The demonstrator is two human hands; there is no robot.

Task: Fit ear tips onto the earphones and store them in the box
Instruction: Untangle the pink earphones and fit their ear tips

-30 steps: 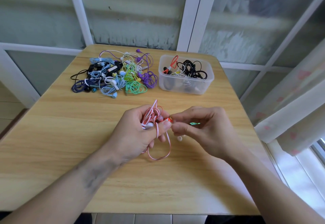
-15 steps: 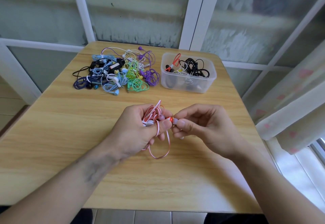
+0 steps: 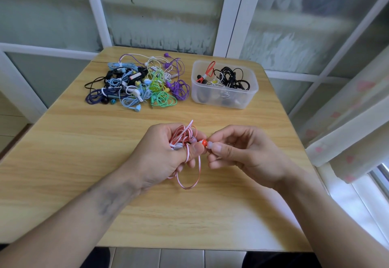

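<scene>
My left hand [image 3: 162, 154] grips a bundled pair of red-and-white earphones [image 3: 185, 139] above the middle of the table, with a cable loop hanging below it. Its thumb and forefinger hold the orange earbud [image 3: 203, 142]. My right hand [image 3: 242, 152] pinches a pale translucent ear tip [image 3: 210, 145] against that earbud. A clear plastic box [image 3: 224, 85] at the back right holds black and red earphones. A heap of coloured earphones [image 3: 139, 85] lies at the back left.
The wooden table [image 3: 84, 162] stands in a corner of frosted glass panels with white frames. A pale curtain [image 3: 347, 120] with pink marks hangs past the table's right edge. Floor tiles show below the front edge.
The two hands have come closer together and the ear tip now sits against the orange earbud. The view has shifted slightly; the heap and the box have not moved.
</scene>
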